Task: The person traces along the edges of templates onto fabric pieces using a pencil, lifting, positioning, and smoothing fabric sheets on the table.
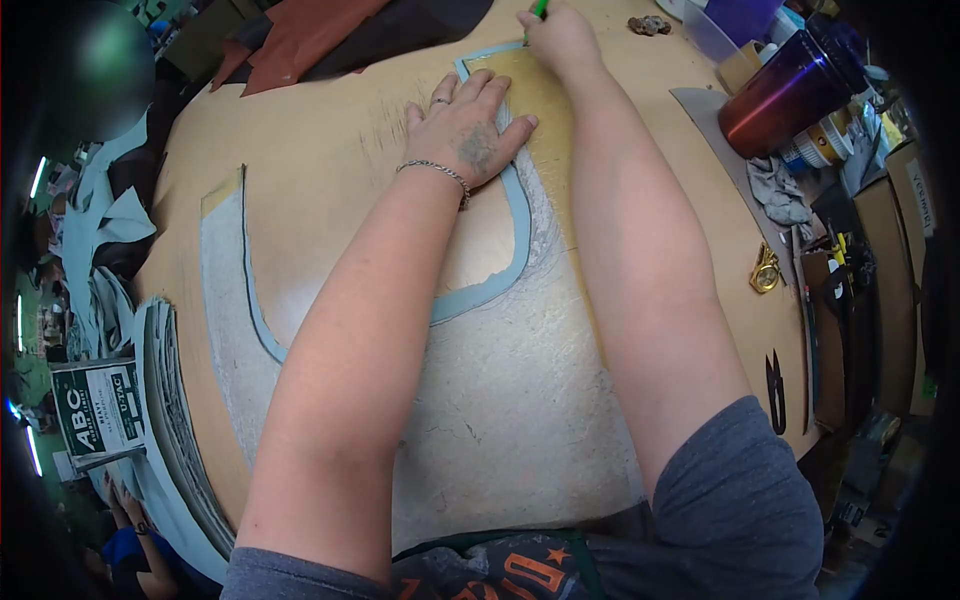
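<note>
My left hand (pixel 468 128) lies flat with fingers spread on the upper arm of a large, worn U-shaped pattern board (pixel 510 430). The board is whitish grey, with yellowish ends. A strip of light blue sheet material (pixel 520 225) shows from under it along the inner curve and top edge. Past the board's far end, my right hand (pixel 563 40) is closed around a slim green pen-like tool (pixel 541 9). Its lower end comes down close to the blue edge; my fingers hide most of it, so its exact kind is unclear.
Brown and dark leather pieces (pixel 310 40) lie at the back left. A stack of blue-grey sheets (pixel 165 400) and an ABC-labelled can (pixel 98 412) stand left. On the right are a purple-red tumbler (pixel 790 95), a gold watch (pixel 765 270) and black thread snips (pixel 775 390). Another person (pixel 140 540) appears lower left.
</note>
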Demonstrator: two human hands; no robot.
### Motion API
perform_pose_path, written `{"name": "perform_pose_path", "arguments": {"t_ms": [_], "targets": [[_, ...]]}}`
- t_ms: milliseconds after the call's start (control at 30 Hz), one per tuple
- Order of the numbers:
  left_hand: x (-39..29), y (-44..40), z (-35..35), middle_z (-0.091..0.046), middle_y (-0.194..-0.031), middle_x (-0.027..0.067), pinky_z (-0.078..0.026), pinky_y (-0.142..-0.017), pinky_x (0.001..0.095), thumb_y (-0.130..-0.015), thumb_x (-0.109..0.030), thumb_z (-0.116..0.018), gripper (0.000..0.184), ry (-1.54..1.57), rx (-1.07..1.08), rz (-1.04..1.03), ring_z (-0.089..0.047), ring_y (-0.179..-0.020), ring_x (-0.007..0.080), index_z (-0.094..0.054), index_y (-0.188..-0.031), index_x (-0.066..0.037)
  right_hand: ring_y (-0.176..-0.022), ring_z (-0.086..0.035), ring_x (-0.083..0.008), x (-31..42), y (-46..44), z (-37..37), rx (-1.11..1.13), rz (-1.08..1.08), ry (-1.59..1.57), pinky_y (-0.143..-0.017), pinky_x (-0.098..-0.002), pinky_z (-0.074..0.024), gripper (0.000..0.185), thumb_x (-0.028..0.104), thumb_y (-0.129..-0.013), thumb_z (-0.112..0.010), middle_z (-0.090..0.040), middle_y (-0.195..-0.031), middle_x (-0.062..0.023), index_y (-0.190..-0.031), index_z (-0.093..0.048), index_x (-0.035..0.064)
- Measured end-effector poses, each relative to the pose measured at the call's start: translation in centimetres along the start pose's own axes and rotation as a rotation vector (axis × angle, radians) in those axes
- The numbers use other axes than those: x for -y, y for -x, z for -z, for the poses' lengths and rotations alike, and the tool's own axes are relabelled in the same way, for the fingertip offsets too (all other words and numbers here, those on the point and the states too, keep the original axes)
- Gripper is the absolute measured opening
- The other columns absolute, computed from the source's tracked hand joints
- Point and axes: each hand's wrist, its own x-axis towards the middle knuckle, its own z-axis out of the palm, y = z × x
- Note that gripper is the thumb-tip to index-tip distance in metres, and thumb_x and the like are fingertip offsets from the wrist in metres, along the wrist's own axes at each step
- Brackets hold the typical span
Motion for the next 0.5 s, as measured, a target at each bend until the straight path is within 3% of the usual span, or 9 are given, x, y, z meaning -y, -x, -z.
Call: {"name": "perform_pose_path", "arguments": {"t_ms": [100,200,300,400,500], "targets": [[-0.4,0.1,0.1,-0.031,-0.135,-0.0001,-0.024,-0.094,0.0567,-0.077,-0.055,-0.043,0.061,-0.010,0.017,0.012,-0.026,-0.125,0.0246,-0.038,-0.126,-0.018,-0.080,-0.058,-0.0306,2.2,1.0,-2.7,0.131,0.020,0.063,-0.075,-0.0378,-0.0443,0.028,0.025,-0.076,-0.061,-0.060,-0.084,-0.0187,-0.094,-0.057,0.0048],[-0.3,0.1,0.3,-0.030,-0.136,0.0005,-0.024,-0.094,0.0573,-0.075,-0.058,-0.045,0.066,0.007,0.005,-0.010,-0.025,-0.126,0.0260,-0.037,-0.126,-0.018,-0.082,-0.058,-0.0342,2.2,1.1,-2.8,0.100,0.152,0.181,-0.072,-0.0383,-0.0455,0.036,0.034,-0.079,-0.056,-0.059,-0.085,-0.0219,-0.092,-0.057,0.0002],[-0.5,0.2,0.7,-0.030,-0.135,0.0017,-0.020,-0.097,0.0571,-0.074,-0.059,-0.045,0.068,0.028,0.044,0.003,-0.024,-0.126,0.0278,-0.037,-0.127,-0.017,-0.075,-0.060,-0.0280,0.2,0.5,0.5,-0.069,-0.045,0.221,-0.069,-0.0345,-0.0470,0.032,0.029,-0.080,-0.057,-0.061,-0.083,-0.0177,-0.092,-0.055,-0.0005],[-0.6,0.1,0.8,-0.030,-0.135,0.0051,-0.018,-0.097,0.0581,-0.072,-0.059,-0.048,0.072,0.042,0.059,-0.006,-0.023,-0.127,0.0270,-0.037,-0.127,-0.014,-0.078,-0.061,-0.0254,-3.6,0.1,2.2,-0.148,-0.214,-0.230,-0.071,-0.0336,-0.0463,0.027,0.028,-0.077,-0.059,-0.062,-0.081,-0.0144,-0.088,-0.058,0.0028],[-1.8,-0.9,2.5,-0.031,-0.133,0.0105,-0.025,-0.096,0.0537,-0.067,-0.063,-0.052,0.082,-0.249,0.124,-0.125,-0.028,-0.124,0.0284,-0.036,-0.127,-0.011,-0.076,-0.061,-0.0237,-4.9,0.6,2.4,-0.037,-0.111,-0.373,-0.070,-0.0337,-0.0464,0.026,0.026,-0.077,-0.059,-0.062,-0.080,-0.0136,-0.089,-0.058,0.0026]]}}
